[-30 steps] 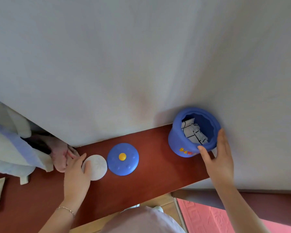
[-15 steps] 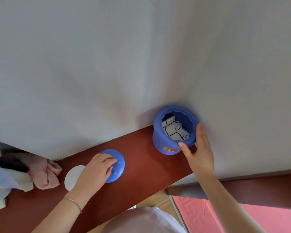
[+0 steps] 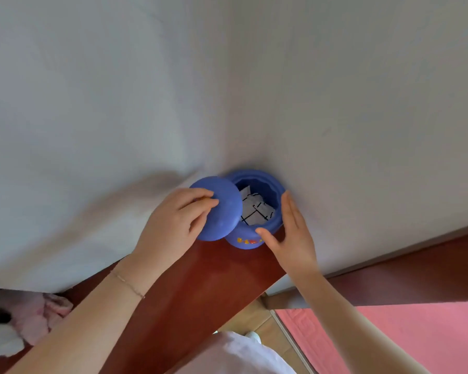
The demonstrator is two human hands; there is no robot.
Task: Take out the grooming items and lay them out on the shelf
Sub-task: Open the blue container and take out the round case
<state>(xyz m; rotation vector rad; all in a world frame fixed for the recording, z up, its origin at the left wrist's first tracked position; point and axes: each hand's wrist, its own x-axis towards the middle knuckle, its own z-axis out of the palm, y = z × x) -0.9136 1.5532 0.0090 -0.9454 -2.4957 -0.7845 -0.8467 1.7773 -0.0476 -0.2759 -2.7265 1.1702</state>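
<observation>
A blue round jar [image 3: 254, 238] stands on the red-brown shelf [image 3: 200, 282], in the corner against the white wall. Inside it lies white paper with black lines [image 3: 256, 209]. My left hand [image 3: 173, 225] grips the blue lid [image 3: 222, 211] and holds it tilted over the jar's left rim, partly covering the mouth. My right hand [image 3: 289, 233] cups the jar's right side, thumb on its front and fingers along the rim.
A pink cloth [image 3: 43, 314] and white fabric [image 3: 0, 341] lie at the shelf's left end. A pink mat [image 3: 389, 333] covers the floor at lower right. The shelf's front edge runs diagonally below my arms.
My left hand picked the blue lid up off the shelf and carried it right to the jar's mouth. The white disc has left the view. My right hand stays at the jar.
</observation>
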